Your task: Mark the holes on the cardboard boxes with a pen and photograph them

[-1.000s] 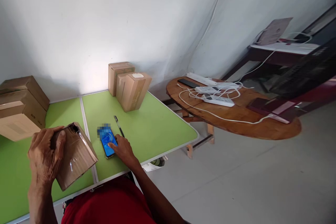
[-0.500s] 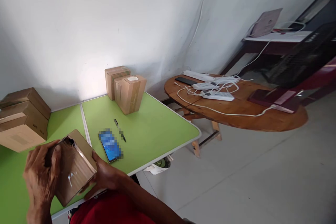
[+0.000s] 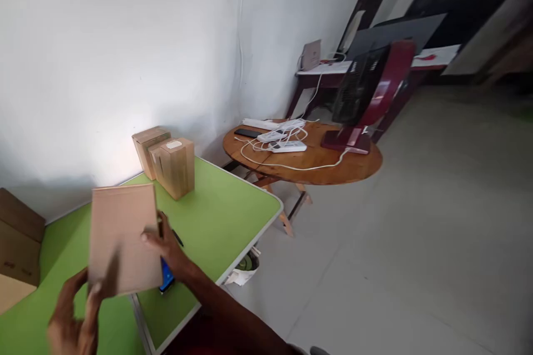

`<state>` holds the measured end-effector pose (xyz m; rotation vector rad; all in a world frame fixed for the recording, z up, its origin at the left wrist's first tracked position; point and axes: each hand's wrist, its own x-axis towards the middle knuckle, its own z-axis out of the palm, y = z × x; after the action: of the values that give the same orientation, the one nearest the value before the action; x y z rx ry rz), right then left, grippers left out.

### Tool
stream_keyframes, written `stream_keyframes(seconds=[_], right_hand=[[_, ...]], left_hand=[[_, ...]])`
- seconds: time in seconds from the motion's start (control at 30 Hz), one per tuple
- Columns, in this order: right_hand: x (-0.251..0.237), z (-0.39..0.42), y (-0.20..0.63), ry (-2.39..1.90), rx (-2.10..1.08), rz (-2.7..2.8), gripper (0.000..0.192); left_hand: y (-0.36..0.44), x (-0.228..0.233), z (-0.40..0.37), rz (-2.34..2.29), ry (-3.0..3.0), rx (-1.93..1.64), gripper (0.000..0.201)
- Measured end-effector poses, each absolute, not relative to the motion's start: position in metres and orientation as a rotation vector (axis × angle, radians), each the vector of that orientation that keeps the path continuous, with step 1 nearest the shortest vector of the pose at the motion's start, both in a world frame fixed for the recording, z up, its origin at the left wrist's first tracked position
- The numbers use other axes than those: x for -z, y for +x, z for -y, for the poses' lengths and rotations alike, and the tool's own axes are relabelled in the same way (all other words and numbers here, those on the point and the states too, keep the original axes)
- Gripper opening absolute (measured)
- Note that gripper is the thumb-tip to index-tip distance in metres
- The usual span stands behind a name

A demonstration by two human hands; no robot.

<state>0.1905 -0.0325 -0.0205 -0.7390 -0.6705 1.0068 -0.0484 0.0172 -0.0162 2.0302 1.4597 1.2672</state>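
Both hands hold a cardboard box (image 3: 125, 238) raised above the green surface (image 3: 225, 216): the left hand (image 3: 77, 316) grips its lower left corner and the right hand (image 3: 166, 247) clasps its right edge. A phone (image 3: 166, 278) lies on the surface, partly hidden under the box and right hand, with a pen (image 3: 177, 237) just beside the right hand. Two upright boxes (image 3: 166, 161) stand at the far edge near the wall.

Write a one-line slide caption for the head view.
Both hands, left and right, hold a cardboard box above a green table.
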Motion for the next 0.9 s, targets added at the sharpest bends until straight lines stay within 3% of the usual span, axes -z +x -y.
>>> stream_keyframes(seconds=[0.13, 0.27, 0.37, 0.47, 0.57, 0.7, 0.9], right_hand=[[0.035, 0.051, 0.266, -1.249, -0.264, 0.592, 0.122], [0.069, 0.054, 0.313, -1.656, 0.455, 0.402, 0.118], [0.098, 0.04, 0.319, -1.794, 0.713, 0.311, 0.103], [0.125, 0.024, 0.304, -1.767, 0.66, 0.426, 0.095], [0.146, 0.015, 0.286, -1.673, 0.354, 0.558, 0.101], [0.16, 0.001, 0.283, -1.627, 0.069, 0.59, 0.088], [0.166, 0.0, 0.294, -1.723, 0.049, 0.636, 0.092]], left_hand=[[0.081, 0.023, -0.042, -0.959, 2.049, -1.102, 0.075], [0.188, 0.032, -0.034, -0.581, 2.019, -0.882, 0.083], [0.241, 0.043, -0.028, -0.413, 1.945, -0.757, 0.087], [0.267, 0.053, -0.042, -0.453, 1.9, -0.756, 0.093], [0.267, 0.062, -0.074, -0.55, 1.857, -0.765, 0.092], [0.254, 0.072, -0.112, -0.65, 1.842, -0.777, 0.098], [0.242, 0.083, -0.115, -0.746, 1.799, -0.811, 0.098]])
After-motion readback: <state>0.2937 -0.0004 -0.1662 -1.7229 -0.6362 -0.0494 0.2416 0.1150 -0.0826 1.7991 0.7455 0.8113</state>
